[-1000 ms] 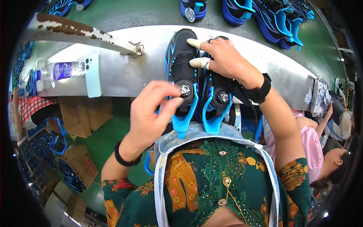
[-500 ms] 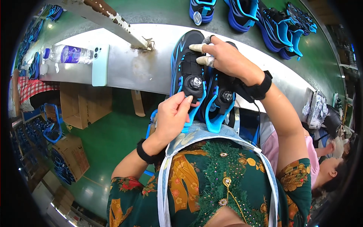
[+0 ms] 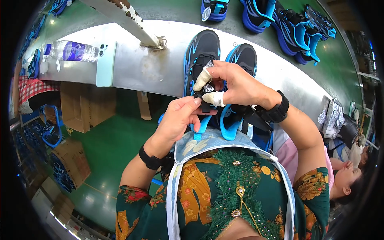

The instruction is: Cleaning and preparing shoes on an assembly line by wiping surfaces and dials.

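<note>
Black sneaker with bright-blue trim [image 3: 203, 47] sits in the upper middle of the frame, its toe over the silvery metal surface [image 3: 130, 74], beside a matching black-and-blue sneaker [image 3: 244, 56]. From here I see the right hand [image 3: 242, 86] grasping its round black dial [image 3: 209, 89] between cream-sheathed fingers [image 3: 203, 79]; the left hand [image 3: 180, 118], bare-fingered, pinches the black tab [image 3: 206, 107] just below.

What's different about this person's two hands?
The right hand wears pale finger covers; the left hand shows none. The left hand is closer to the apron, the right hand farther away. Both have black wristbands and are at the left shoe.
</note>
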Action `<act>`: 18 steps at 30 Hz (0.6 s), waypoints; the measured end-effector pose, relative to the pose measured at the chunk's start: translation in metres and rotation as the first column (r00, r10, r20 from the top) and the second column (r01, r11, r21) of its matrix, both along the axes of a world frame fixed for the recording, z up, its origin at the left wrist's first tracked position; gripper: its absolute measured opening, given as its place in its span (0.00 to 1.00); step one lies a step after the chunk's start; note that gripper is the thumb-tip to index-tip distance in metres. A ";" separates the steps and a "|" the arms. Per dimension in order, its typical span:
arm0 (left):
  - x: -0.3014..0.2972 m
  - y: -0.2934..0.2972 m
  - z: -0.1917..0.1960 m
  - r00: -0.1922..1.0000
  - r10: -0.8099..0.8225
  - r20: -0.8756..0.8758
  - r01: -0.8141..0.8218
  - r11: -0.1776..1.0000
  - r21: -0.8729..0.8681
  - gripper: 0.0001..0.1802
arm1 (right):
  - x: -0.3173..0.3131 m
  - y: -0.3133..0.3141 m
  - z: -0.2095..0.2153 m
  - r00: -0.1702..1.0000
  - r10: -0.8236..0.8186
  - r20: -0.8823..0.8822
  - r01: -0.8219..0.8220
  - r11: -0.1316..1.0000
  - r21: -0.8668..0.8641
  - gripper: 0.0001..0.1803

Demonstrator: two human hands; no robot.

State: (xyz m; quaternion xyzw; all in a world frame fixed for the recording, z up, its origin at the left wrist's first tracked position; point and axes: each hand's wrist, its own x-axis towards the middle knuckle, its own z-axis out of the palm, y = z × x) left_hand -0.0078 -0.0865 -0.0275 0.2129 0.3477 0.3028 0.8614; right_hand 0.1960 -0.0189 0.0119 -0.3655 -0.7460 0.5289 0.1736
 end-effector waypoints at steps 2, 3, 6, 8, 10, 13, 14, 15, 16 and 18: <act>0.001 0.001 0.001 1.000 -0.012 0.000 0.012 1.000 0.008 0.17 | 0.000 0.000 0.003 0.999 0.010 0.032 -0.010 1.000 -0.005 0.14; 0.001 0.000 0.000 1.000 -0.012 0.002 0.012 1.000 0.006 0.17 | -0.001 -0.001 0.006 0.997 0.017 0.070 -0.022 0.997 0.071 0.14; 0.000 0.000 -0.003 1.000 -0.013 0.011 0.014 1.000 -0.014 0.17 | -0.001 0.000 0.012 0.996 0.007 0.092 -0.013 0.998 0.063 0.17; 0.000 -0.002 -0.003 0.998 0.028 0.049 -0.027 0.999 -0.018 0.17 | 0.003 -0.001 0.020 0.997 -0.008 0.078 0.010 1.000 -0.023 0.19; 0.000 -0.004 0.000 0.998 0.042 0.041 -0.041 0.999 -0.022 0.17 | 0.008 -0.008 0.031 0.975 0.032 0.221 -0.042 0.998 0.040 0.22; 0.002 -0.007 0.000 0.999 0.036 0.025 -0.036 0.999 -0.003 0.18 | 0.015 -0.017 0.018 0.973 -0.049 0.224 -0.004 0.974 0.228 0.22; 0.002 -0.007 -0.002 1.000 0.028 0.014 -0.029 0.999 0.019 0.18 | 0.015 -0.018 0.014 0.977 -0.091 0.194 0.026 0.950 0.310 0.21; 0.003 -0.007 -0.002 1.000 0.023 0.014 -0.023 1.000 0.020 0.18 | 0.014 -0.019 0.014 0.979 -0.102 0.176 0.037 0.941 0.338 0.18; 0.005 -0.008 -0.001 1.000 0.013 -0.028 -0.011 0.998 0.054 0.18 | 0.012 -0.021 0.016 0.978 -0.108 0.177 0.043 0.940 0.338 0.18; 0.006 -0.009 0.002 0.997 -0.002 -0.072 0.008 0.996 0.084 0.18 | 0.007 -0.025 0.024 0.927 -0.101 0.361 -0.055 0.916 0.396 0.15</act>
